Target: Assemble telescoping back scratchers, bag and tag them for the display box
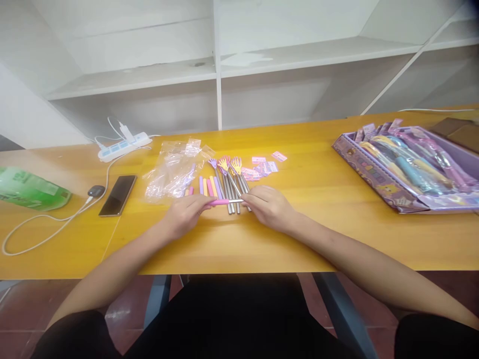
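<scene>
Between my two hands a thin metal rod with a pink handle (220, 202) lies level above the table. My left hand (184, 213) is closed round the outer end of the pink handle. Fingers of my right hand (270, 207) pinch the metal rod at its other end; the tip is hidden by them. Just behind are several back scratchers (236, 165) with purple and yellow hand-shaped heads and metal shafts. Loose purple, yellow and pink handle tubes (205, 186) lie beside them, near my left hand.
Clear plastic bags (166, 172) lie behind my left hand, small printed cards (270, 166) behind my right. A phone (118, 195), power strip (125, 146), white cable (56, 218) and green packet (33, 189) are at left. A purple box (374, 182) of wrapped items stands at right.
</scene>
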A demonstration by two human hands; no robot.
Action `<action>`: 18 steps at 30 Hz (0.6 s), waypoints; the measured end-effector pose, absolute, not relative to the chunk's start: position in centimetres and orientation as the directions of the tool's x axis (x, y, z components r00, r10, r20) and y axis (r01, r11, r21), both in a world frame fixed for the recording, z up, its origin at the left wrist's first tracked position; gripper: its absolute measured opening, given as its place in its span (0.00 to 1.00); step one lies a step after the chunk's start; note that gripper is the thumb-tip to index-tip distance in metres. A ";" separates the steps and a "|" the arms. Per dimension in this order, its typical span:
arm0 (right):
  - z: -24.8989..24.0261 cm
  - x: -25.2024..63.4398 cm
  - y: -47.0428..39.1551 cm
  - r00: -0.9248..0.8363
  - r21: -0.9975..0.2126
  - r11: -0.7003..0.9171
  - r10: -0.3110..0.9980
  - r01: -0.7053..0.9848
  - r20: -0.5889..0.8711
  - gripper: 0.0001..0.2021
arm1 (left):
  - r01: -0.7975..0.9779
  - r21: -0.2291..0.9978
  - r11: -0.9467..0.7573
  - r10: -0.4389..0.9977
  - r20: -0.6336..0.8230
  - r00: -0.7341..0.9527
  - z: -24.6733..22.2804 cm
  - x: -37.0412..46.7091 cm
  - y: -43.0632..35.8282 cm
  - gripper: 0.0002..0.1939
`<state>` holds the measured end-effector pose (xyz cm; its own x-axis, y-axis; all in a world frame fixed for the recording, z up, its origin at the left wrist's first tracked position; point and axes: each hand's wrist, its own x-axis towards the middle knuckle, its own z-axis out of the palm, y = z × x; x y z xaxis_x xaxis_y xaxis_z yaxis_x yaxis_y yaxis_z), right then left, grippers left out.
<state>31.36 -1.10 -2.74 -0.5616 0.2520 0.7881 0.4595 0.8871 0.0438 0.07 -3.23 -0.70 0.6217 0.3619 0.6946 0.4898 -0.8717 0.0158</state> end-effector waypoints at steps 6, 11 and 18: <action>-2.2 31.3 -1.0 -0.596 0.029 0.881 0.294 0.472 0.747 0.08 | 0.534 0.007 -0.846 0.430 0.601 0.674 -0.6 -0.5 -2.7 0.14; -0.9 31.0 -0.2 -0.644 -0.011 0.875 0.364 0.483 0.673 0.14 | 0.634 -0.216 -0.742 0.478 0.493 0.727 1.6 1.1 -2.5 0.12; 6.6 30.9 2.8 -0.642 0.050 0.837 0.377 0.544 0.668 0.13 | 0.668 -0.353 -0.655 0.454 0.523 0.721 8.4 3.0 0.4 0.13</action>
<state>30.94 2.82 6.58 -0.6418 0.3773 0.6676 0.5445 0.8373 0.0502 2.96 0.37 8.39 0.7214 0.4543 0.5226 0.6681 -0.6551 -0.3527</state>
